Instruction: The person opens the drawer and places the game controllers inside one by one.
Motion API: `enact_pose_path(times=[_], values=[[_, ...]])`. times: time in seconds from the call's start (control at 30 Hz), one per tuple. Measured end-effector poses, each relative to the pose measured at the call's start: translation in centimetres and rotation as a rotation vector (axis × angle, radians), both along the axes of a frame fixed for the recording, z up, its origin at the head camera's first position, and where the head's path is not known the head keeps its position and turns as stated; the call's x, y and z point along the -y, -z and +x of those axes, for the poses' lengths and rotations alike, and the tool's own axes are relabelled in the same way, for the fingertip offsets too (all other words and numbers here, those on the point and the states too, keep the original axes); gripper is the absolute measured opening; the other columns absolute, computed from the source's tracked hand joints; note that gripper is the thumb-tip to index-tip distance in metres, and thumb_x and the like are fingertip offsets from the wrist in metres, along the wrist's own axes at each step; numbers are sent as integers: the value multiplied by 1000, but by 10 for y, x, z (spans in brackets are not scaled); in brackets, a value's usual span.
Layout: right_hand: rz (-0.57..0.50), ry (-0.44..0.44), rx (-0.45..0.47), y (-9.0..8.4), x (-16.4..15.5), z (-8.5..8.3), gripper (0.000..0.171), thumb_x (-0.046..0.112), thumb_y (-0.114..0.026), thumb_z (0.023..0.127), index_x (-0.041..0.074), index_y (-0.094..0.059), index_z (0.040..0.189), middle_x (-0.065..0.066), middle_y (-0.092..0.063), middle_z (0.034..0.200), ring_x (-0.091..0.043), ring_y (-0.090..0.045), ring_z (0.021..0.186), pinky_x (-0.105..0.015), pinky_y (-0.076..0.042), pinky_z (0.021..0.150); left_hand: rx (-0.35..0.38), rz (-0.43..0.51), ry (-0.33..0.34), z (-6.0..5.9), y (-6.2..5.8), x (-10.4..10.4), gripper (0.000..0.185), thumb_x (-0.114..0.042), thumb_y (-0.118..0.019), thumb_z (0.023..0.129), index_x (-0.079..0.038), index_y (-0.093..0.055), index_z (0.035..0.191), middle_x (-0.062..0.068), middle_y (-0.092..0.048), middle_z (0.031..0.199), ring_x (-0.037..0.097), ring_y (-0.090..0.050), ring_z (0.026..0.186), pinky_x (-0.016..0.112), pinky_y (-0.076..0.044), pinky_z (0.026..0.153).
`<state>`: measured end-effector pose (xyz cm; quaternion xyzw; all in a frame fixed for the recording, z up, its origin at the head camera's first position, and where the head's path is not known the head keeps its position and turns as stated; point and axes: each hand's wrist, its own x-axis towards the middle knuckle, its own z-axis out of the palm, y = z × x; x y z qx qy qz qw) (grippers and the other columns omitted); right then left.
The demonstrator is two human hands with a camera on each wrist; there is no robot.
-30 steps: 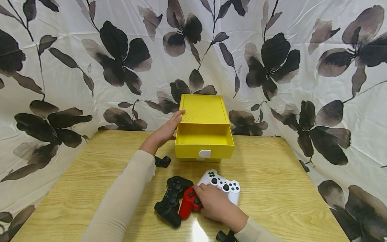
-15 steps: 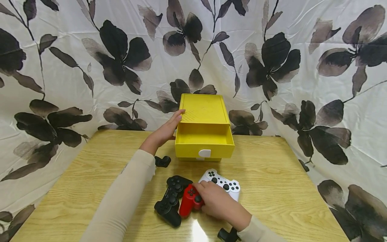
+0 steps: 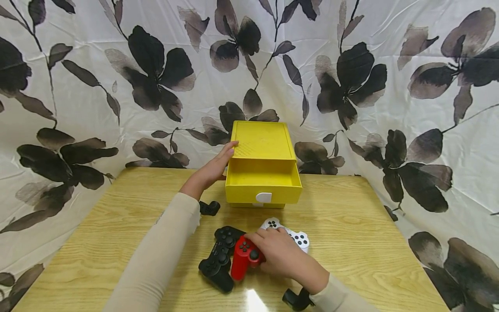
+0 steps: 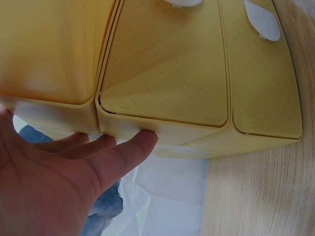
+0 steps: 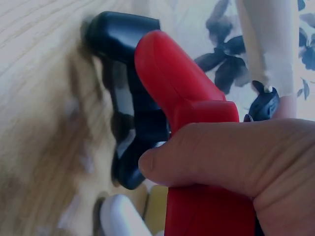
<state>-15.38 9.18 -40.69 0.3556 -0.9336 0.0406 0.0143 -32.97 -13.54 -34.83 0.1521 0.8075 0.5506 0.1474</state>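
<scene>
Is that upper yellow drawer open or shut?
Open: the upper drawer juts out from the yellow cabinet, and you can see its inside.

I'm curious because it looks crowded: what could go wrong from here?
The right hand grips the red controller close to the black controller and white controller, so it might knock one. The open drawer juts out; a bump could shift the yellow box, though the left hand touches its side.

Red gamepad (image 3: 241,261) with a black thumbstick (image 3: 254,254) showing, gripped in the right hand (image 3: 281,252), out front of a yellow plastic drawer unit (image 3: 267,141). Unit's upright, top drawer (image 3: 241,194) pulled open, left hand (image 3: 212,170) against its side.
</scene>
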Motion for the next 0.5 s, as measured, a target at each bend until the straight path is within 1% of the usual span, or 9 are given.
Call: enact_pose_path(times=[0.13, 0.23, 0.3, 0.5], values=[[2, -17, -26, -9, -1, 1, 67, 45, -81, 74, 26, -56, 132, 9, -64, 111, -13, -59, 101, -39, -48, 82, -8, -1, 1, 1, -1, 0, 52, -62, -23, 100, -49, -11, 149, -6, 2, 164, 30, -12, 151, 67, -34, 105], [-6, -29, -43, -18, -2, 2, 67, 48, -81, 74, 26, -56, 132, 8, -65, 110, -15, -59, 99, -37, -49, 82, -9, -1, 2, 1, -1, 0, 52, -61, -22, 100, -48, -10, 149, -5, 2, 164, 31, -12, 151, 67, -34, 105], [-14, -39, -45, -25, -3, 1, 66, 45, -81, 74, 25, -56, 132, 8, -65, 110, -15, -59, 99, -37, -50, 82, -8, 1, -1, 1, -1, 0, 52, -60, -22, 101, -48, -10, 150, -5, 1, 164, 31, -12, 151, 67, -34, 105], [-51, -63, -29, -43, -7, -3, 66, 30, -84, 72, 23, -57, 132, 7, -65, 111, -16, -59, 99, -36, -50, 86, 0, 4, -12, 1, 0, 0, 51, -60, -23, 101, -48, -11, 149, -6, 1, 164, 32, -11, 151, 68, -34, 105]])
